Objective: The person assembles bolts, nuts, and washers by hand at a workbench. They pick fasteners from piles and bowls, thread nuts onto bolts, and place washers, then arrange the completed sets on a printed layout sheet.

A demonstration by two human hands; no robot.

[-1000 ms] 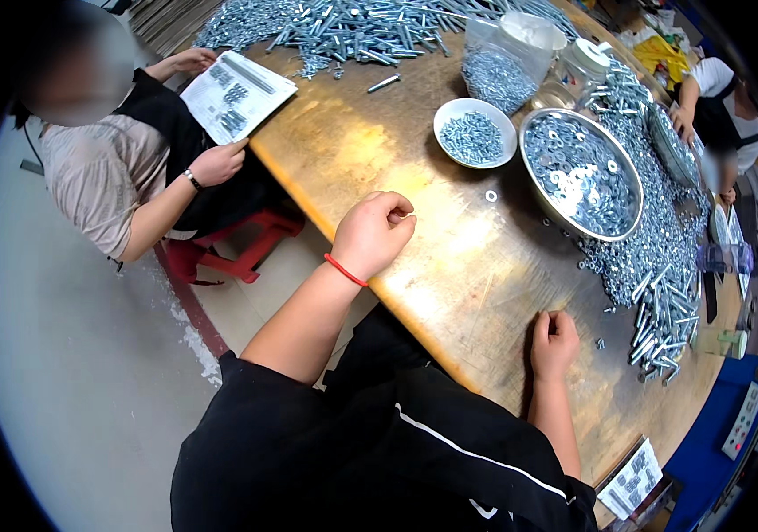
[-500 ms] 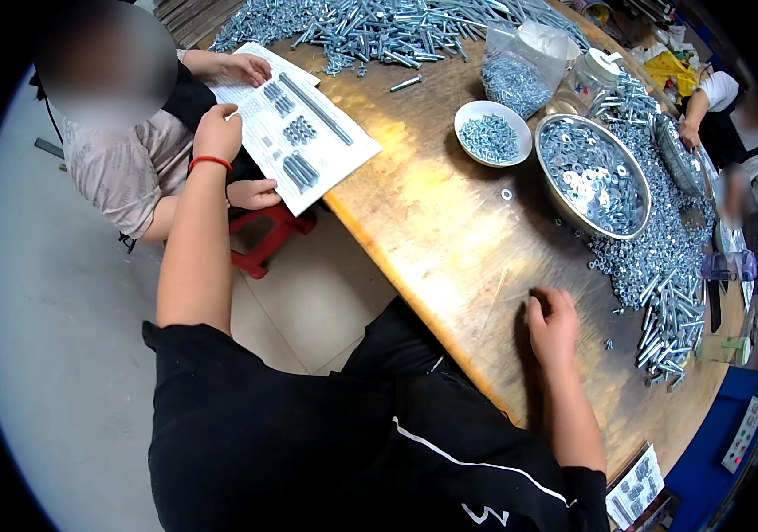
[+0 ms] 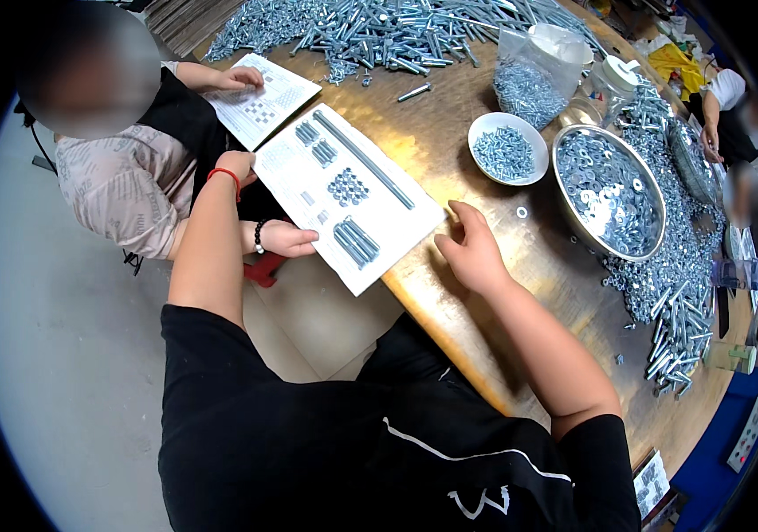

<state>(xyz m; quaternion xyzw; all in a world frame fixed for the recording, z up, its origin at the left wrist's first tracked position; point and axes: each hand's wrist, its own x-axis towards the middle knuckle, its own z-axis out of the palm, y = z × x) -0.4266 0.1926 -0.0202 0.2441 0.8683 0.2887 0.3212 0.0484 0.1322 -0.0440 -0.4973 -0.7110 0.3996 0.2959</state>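
Your left hand (image 3: 236,165) met the bolt-picture sheet (image 3: 349,200) at ten o'clock, grip hidden | your right hand (image 3: 475,253) was half-open, empty, at four | sheet's small print was illegible

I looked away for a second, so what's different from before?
The paper moved right, farther over the table. The wearer's left hand went left and forward to the paper's left corner; its grip is hidden. The wearer's right hand moved left and forward, opening beside the paper's right corner. The white bowl, washer bowl and bolts stayed.
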